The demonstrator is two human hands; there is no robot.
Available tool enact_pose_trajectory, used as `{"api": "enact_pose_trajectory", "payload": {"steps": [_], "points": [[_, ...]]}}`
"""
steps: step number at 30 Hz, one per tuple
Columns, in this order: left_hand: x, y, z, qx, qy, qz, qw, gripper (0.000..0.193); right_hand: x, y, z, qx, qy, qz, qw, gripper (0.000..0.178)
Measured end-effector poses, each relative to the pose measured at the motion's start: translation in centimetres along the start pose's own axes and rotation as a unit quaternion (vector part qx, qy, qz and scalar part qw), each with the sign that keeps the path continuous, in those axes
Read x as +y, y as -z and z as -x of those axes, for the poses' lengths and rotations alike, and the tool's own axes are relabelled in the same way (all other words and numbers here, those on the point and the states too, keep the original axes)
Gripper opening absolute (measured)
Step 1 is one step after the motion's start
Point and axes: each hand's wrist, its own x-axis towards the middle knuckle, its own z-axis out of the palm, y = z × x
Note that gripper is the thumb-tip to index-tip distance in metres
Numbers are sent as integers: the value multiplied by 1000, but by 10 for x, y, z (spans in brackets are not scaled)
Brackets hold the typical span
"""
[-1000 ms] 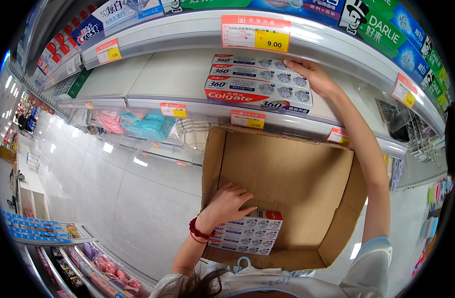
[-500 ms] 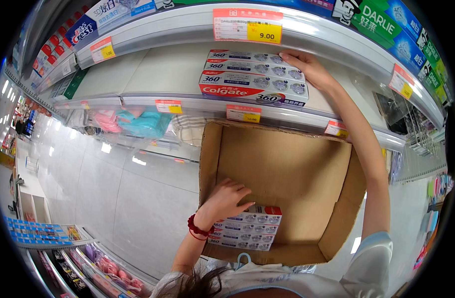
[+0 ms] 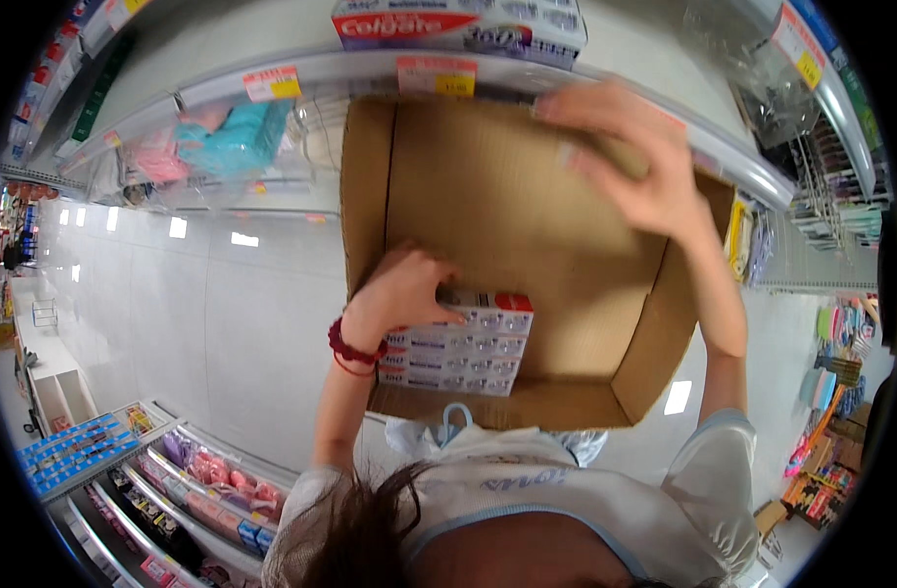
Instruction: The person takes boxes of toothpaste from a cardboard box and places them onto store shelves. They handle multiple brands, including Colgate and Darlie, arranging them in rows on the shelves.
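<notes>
The left hand (image 3: 401, 292), half curled, is at the toothpaste boxes (image 3: 468, 358) inside the cardboard carton (image 3: 507, 206), lower centre of the frame; I cannot tell its grip. The blurred right hand (image 3: 667, 178), upper right, is partly open, holding nothing.

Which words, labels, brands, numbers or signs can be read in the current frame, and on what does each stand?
Wording isn't copied here; places only.
Carton on the shelf: large white lettering on red, readable though soft.
Stacked cartons in the cardboard box: dark numerals near the left end, roughly readable; fine print too small.
Price tags: too blurred to read.
White shirt: blue-grey lettering, only part showing.
</notes>
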Motion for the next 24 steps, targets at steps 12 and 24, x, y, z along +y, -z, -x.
{"api": "enact_pose_trajectory", "payload": {"steps": [12, 24], "points": [[2, 0, -4, -40, 19, 1, 999, 46, -37, -114, 155, -204, -185, -125, 953, 42], [2, 4, -5, -39, 0, -9, 999, 47, -32, -118, 152, -151, -139, -25, 978, 45]]}}
